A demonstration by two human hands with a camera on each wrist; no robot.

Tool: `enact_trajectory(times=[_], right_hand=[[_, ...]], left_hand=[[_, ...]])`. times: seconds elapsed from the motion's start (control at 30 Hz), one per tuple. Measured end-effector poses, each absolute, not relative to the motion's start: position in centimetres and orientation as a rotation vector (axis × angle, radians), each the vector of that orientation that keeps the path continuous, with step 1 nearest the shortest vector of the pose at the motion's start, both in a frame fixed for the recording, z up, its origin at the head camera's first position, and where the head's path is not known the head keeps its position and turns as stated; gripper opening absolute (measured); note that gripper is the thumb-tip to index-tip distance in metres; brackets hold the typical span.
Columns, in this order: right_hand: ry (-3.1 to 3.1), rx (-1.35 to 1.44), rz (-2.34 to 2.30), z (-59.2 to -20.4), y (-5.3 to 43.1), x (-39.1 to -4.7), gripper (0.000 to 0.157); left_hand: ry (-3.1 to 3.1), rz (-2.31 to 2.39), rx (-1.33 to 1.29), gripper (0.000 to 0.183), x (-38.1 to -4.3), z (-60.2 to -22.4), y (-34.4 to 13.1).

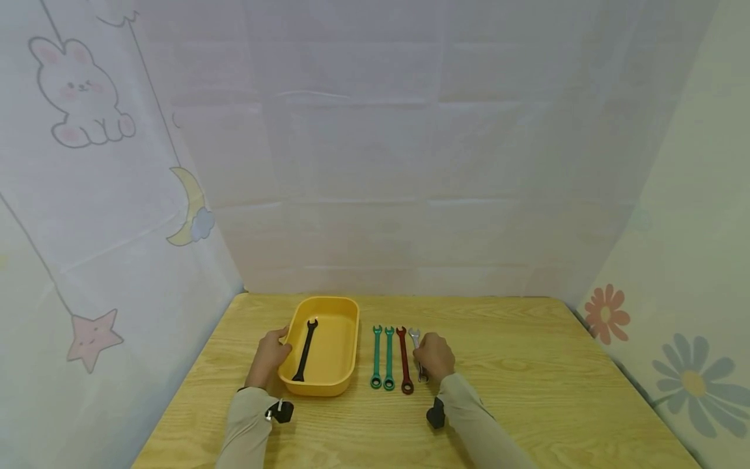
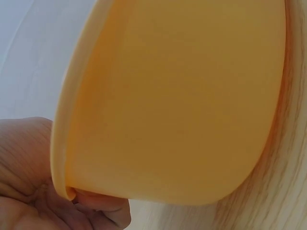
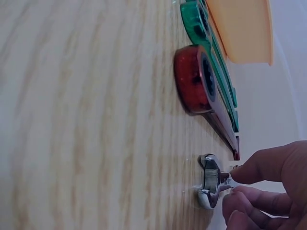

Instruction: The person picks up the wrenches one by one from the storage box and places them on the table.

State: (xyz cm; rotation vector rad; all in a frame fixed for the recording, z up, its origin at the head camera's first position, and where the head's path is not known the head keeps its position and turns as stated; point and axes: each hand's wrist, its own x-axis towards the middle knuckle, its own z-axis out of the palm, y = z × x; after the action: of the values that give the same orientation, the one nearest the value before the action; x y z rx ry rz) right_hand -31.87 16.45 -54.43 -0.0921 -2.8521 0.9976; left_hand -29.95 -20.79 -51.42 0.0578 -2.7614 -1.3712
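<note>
My left hand [image 1: 272, 355] holds the left rim of a yellow plastic tub [image 1: 346, 388]; in the left wrist view its fingers [image 2: 103, 206] curl beneath the lip. Inside the tub a black wrench [image 1: 305, 352] lies slanted. To the tub's right, a silver open-ended wrench [image 1: 415, 336] lies on the table, its shaft pinched between thumb and fingers of my right hand [image 1: 435, 355]. That hand covers the shaft's middle. Beside it, in a row, are a red ratcheting wrench [image 1: 404, 358] and two green ratcheting wrenches, one nearer the red [image 1: 389, 358] and one nearer the tub [image 1: 377, 358].
Everything stands on a wood-grain table [image 1: 527, 404]. A pale cloth backdrop [image 1: 375, 163] rises behind it, and printed side sheets flank the left and right edges. Both wrists wear small black devices, one at the left cuff [image 1: 281, 412].
</note>
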Motion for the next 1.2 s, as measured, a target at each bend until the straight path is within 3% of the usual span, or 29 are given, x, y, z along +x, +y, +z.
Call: enact_trajectory(times=[0.3, 0.47, 1.2], right_hand=[[-2.736, -0.073, 1.076, -54.4, 16.2, -32.2, 0.006], [-2.674, -0.025, 1.104, -53.9, 15.9, -32.3, 0.013], [-2.606, 0.019, 1.229, -53.0, 15.5, -32.3, 0.019]], left_hand=[[-2.78, -1.367, 0.081, 0.053, -30.2, -51.5, -20.7], [-2.78, -1.392, 0.095, 0.053, -30.1, -51.3, -20.6], [-2.799, -1.294, 0.046, 0.054, -30.3, -51.4, -21.0]])
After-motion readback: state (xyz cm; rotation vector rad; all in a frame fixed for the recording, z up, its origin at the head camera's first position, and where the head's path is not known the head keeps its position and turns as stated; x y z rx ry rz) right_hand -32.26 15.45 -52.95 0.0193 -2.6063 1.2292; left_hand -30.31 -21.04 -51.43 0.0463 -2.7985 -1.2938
